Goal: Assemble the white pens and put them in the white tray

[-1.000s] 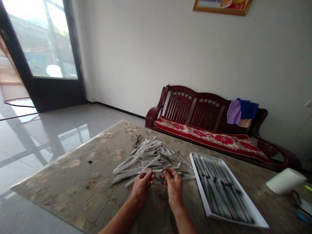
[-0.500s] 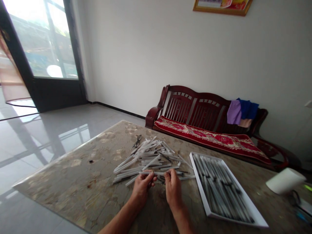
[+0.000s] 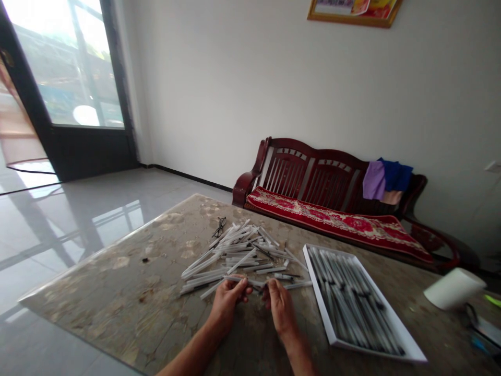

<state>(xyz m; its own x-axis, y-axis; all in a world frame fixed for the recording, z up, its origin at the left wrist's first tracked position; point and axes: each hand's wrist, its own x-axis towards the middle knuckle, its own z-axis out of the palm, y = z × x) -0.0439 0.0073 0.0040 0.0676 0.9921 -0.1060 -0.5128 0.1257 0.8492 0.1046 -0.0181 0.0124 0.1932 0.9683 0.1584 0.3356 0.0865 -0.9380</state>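
Note:
My left hand (image 3: 229,298) and my right hand (image 3: 279,304) are close together over the marbled table (image 3: 117,292), both pinched on one thin white pen (image 3: 252,282) held level between them. Just beyond my fingers lies a loose heap of white pens (image 3: 235,253) scattered across the tabletop. To the right sits a shallow white tray (image 3: 391,342) filled with several pens laid in rows.
Black spectacles (image 3: 219,226) lie past the heap. A white cylinder (image 3: 454,288) and cables rest at the table's right end. A dark wooden bench (image 3: 336,203) with a red cushion stands against the wall; a glass door (image 3: 66,78) is at the left.
Both hands have dropped slightly toward me and stayed together on the pen. The view has shifted a little.

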